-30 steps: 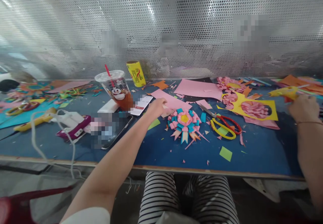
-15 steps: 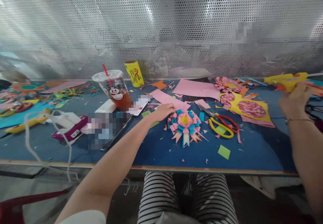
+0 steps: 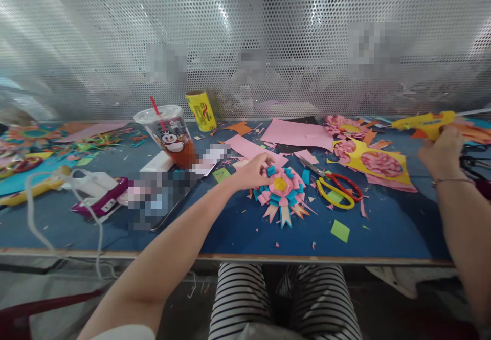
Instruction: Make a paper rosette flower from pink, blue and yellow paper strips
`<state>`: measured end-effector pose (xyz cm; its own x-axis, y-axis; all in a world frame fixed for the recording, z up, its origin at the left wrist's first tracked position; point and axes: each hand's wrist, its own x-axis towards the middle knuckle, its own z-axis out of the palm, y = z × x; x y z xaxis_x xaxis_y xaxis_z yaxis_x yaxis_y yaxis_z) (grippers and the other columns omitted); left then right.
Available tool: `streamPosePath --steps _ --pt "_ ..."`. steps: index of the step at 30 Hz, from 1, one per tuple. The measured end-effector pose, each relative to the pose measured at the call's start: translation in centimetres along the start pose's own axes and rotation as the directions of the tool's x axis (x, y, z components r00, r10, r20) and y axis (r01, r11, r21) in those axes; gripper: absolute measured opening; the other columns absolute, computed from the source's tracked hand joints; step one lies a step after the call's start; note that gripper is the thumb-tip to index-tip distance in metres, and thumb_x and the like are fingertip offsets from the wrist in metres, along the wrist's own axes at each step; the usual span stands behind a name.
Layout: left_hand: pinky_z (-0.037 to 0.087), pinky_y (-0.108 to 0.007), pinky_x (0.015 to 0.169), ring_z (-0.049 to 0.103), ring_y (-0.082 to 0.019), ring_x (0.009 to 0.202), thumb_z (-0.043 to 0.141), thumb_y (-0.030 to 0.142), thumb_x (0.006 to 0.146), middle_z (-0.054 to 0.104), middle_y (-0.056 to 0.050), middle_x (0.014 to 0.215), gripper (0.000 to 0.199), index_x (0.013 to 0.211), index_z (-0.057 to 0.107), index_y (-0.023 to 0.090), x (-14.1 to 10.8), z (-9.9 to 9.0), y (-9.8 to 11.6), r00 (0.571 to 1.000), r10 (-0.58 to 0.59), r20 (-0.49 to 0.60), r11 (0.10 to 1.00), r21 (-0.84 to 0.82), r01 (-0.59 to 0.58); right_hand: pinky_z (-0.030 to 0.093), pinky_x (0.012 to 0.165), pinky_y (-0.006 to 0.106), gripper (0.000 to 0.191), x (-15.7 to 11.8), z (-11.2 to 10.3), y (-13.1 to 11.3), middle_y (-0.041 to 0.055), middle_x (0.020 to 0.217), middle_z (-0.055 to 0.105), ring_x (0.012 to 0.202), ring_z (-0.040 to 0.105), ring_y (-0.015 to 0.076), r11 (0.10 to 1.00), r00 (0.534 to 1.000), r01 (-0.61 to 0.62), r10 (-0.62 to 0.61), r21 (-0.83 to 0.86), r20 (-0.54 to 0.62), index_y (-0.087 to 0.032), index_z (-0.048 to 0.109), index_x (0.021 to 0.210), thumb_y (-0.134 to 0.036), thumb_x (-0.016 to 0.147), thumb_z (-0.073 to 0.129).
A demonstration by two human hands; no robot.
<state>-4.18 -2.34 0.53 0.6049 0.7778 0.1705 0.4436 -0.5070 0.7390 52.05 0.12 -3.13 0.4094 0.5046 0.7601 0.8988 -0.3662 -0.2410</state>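
A pink and blue paper rosette [image 3: 283,186] with a yellow centre and hanging ribbon tails lies on the table in front of me. At its upper left edge is my left hand [image 3: 253,171], fingers curved and a gap between thumb and fingers. The thumb appears to touch the rosette's rim. Far to the right, my right hand [image 3: 441,151] is closed around a yellow glue gun [image 3: 425,121], whose nozzle points left. Scissors [image 3: 337,189] with red and yellow handles lie just right of the rosette, blades partly apart.
A drink cup [image 3: 171,138] with a red straw stands at left, near a yellow roll [image 3: 201,111] and a phone [image 3: 176,199]. Pink paper [image 3: 297,134], a yellow card [image 3: 383,163] with pink paper petals and many scraps cover the back. A white cable [image 3: 36,227] loops at left.
My left hand has opened its fingers a little and moved onto the rosette's edge. The rosette has shifted slightly toward me. My right hand has moved slightly left with the glue gun.
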Motion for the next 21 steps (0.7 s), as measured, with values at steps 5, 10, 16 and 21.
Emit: streamPosePath --steps 5,10,16,21 --pt "0.042 -0.037 0.096 0.051 -0.020 0.108 0.056 0.022 0.076 0.053 -0.009 0.113 0.028 0.104 0.054 0.017 0.3 0.1 0.0 0.985 0.153 -0.073 0.963 0.233 -0.133 0.036 0.090 0.042 0.039 -0.2 -1.0 -1.1 0.0284 0.110 0.052 0.111 0.047 0.0321 0.998 0.998 0.025 -0.021 -0.056 0.067 -0.004 0.048 0.111 -0.019 0.075 0.048" --pt "0.041 -0.036 0.098 0.053 -0.020 0.108 0.042 0.021 0.087 0.059 -0.009 0.111 0.026 0.106 0.060 0.018 0.3 0.9 1.8 0.955 0.295 0.013 0.896 0.344 -0.282 0.037 0.085 0.038 0.035 -0.3 -1.8 -2.1 0.0252 0.106 0.051 0.108 0.047 0.0293 0.999 0.995 0.024 -0.021 -0.037 0.098 -0.006 0.049 0.109 -0.018 0.076 0.047" --pt "0.041 -0.039 0.097 0.054 -0.023 0.108 0.041 0.029 0.089 0.061 -0.012 0.114 0.033 0.112 0.060 0.014 1.9 5.7 5.1 0.959 0.273 0.080 0.760 0.593 -0.266 0.037 0.083 0.036 0.033 -0.4 -1.5 -2.1 0.0251 0.110 0.053 0.103 0.048 0.0282 1.000 0.987 0.020 -0.020 0.000 0.157 -0.008 0.051 0.107 -0.022 0.078 0.045" --pt "0.047 -0.041 0.082 0.063 -0.029 0.090 0.042 0.028 0.086 0.066 -0.017 0.094 0.031 0.091 0.065 0.008 4.5 9.6 6.4 0.978 0.088 0.189 0.579 0.790 -0.204 0.036 0.083 0.035 0.036 -0.7 -1.4 -2.1 0.0232 0.118 0.051 0.104 0.048 0.0271 0.998 0.986 0.020 -0.030 0.063 0.164 -0.011 0.048 0.113 -0.020 0.078 0.044"
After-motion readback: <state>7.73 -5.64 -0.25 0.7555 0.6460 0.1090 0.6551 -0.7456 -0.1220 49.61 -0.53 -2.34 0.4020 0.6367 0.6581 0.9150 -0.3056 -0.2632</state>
